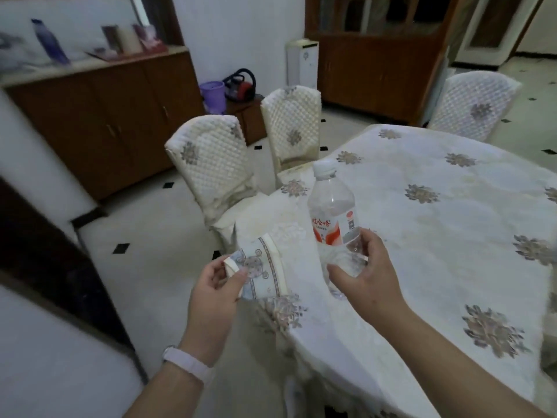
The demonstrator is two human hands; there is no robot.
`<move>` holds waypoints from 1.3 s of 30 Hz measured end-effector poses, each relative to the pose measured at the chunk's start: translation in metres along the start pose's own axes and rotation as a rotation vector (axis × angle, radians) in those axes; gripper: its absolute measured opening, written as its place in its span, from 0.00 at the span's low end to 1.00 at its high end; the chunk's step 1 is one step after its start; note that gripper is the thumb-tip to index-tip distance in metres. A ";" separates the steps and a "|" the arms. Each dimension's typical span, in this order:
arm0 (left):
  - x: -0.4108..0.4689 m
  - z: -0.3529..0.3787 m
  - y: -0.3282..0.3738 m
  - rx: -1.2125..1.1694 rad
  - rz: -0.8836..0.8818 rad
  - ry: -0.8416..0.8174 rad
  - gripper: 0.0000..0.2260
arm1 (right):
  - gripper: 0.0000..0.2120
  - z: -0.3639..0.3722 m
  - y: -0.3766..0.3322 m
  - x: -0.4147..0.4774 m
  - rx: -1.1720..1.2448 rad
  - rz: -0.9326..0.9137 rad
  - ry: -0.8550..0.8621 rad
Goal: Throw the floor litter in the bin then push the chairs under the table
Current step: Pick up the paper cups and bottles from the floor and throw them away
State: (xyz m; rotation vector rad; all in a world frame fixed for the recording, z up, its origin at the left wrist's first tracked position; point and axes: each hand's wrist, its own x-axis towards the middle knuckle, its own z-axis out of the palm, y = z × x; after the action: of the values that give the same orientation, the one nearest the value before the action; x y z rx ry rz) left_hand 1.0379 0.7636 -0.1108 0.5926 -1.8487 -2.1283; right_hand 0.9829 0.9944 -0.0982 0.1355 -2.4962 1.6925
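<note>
My right hand (366,273) grips the lower part of a clear plastic bottle (331,206) with a white cap and a red and white label, held upright over the table's near edge. My left hand (215,292) pinches a patterned paper packet (265,271), white with blue and beige borders. A purple bin (213,96) stands far off by the wall. Two quilted white chairs, one nearer (211,164) and one farther (294,128), stand pulled out from the table (437,221) on its left side. A third chair (476,107) stands at the far side.
A brown sideboard (99,122) with bottles and boxes on top runs along the left wall. A red and black appliance (242,86) sits on a low stand beside the bin. A tall wooden cabinet (376,55) stands at the back. The floor is white tile with small black squares.
</note>
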 end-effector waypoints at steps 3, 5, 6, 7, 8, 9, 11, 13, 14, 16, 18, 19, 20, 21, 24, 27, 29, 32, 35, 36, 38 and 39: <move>0.040 -0.030 0.007 0.015 -0.001 0.060 0.12 | 0.28 0.051 -0.001 0.039 0.008 -0.017 -0.069; 0.071 -0.050 0.012 0.030 0.009 0.100 0.11 | 0.28 0.088 -0.003 0.068 0.032 -0.021 -0.130; 0.086 -0.059 0.015 0.041 0.008 0.122 0.11 | 0.28 0.106 -0.004 0.083 0.049 -0.023 -0.156; 0.102 -0.068 0.018 0.047 0.006 0.148 0.11 | 0.28 0.126 -0.007 0.099 0.066 -0.029 -0.178; 0.118 -0.079 0.022 0.050 0.000 0.176 0.11 | 0.28 0.145 -0.011 0.114 0.082 -0.032 -0.199; 0.133 -0.089 0.025 0.048 -0.009 0.209 0.11 | 0.28 0.164 -0.016 0.128 0.099 -0.034 -0.224; 0.163 -0.108 0.035 0.046 -0.040 0.278 0.10 | 0.28 0.201 -0.027 0.157 0.139 -0.037 -0.276; 0.191 -0.125 0.049 0.057 -0.047 0.330 0.09 | 0.28 0.235 -0.039 0.185 0.175 -0.037 -0.312; 0.205 -0.133 0.057 0.057 -0.032 0.355 0.09 | 0.28 0.252 -0.045 0.200 0.181 -0.047 -0.330; 0.228 -0.148 0.068 0.069 -0.009 0.390 0.10 | 0.28 0.283 -0.055 0.224 0.185 -0.074 -0.374; 0.244 -0.161 0.076 0.079 0.000 0.406 0.11 | 0.27 0.310 -0.064 0.239 0.196 -0.090 -0.412; 0.251 -0.167 0.079 0.076 0.005 0.413 0.11 | 0.27 0.321 -0.069 0.245 0.193 -0.097 -0.426; 0.258 -0.173 0.082 0.076 0.009 0.418 0.11 | 0.28 0.332 -0.074 0.250 0.182 -0.104 -0.440; 0.266 -0.179 0.085 0.078 0.011 0.416 0.11 | 0.28 0.342 -0.079 0.257 0.173 -0.114 -0.455; 0.295 -0.200 0.092 0.066 0.012 0.410 0.11 | 0.29 0.376 -0.091 0.283 0.150 -0.150 -0.488; 0.328 -0.229 0.091 0.093 0.031 0.405 0.12 | 0.29 0.417 -0.098 0.302 0.117 -0.160 -0.477; 0.357 -0.252 0.087 0.068 0.031 0.409 0.13 | 0.28 0.447 -0.103 0.311 0.099 -0.170 -0.479; 0.410 -0.288 0.077 -0.015 0.017 0.437 0.14 | 0.29 0.494 -0.113 0.331 0.085 -0.166 -0.496; 0.470 -0.327 0.081 -0.064 0.022 0.407 0.13 | 0.30 0.542 -0.134 0.357 0.055 -0.181 -0.455; 0.490 -0.340 0.086 -0.075 0.033 0.391 0.13 | 0.30 0.558 -0.143 0.368 0.029 -0.204 -0.431; 0.526 -0.363 0.099 -0.085 0.048 0.388 0.13 | 0.31 0.587 -0.166 0.387 -0.005 -0.219 -0.423; 0.542 -0.374 0.107 -0.088 0.061 0.385 0.13 | 0.30 0.599 -0.177 0.395 -0.009 -0.226 -0.421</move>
State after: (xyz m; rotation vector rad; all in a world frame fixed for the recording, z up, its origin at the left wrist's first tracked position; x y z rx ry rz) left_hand 0.7253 0.1739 -0.1182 0.8442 -1.5366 -1.8842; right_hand 0.5869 0.3699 -0.0951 0.8189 -2.6343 1.7000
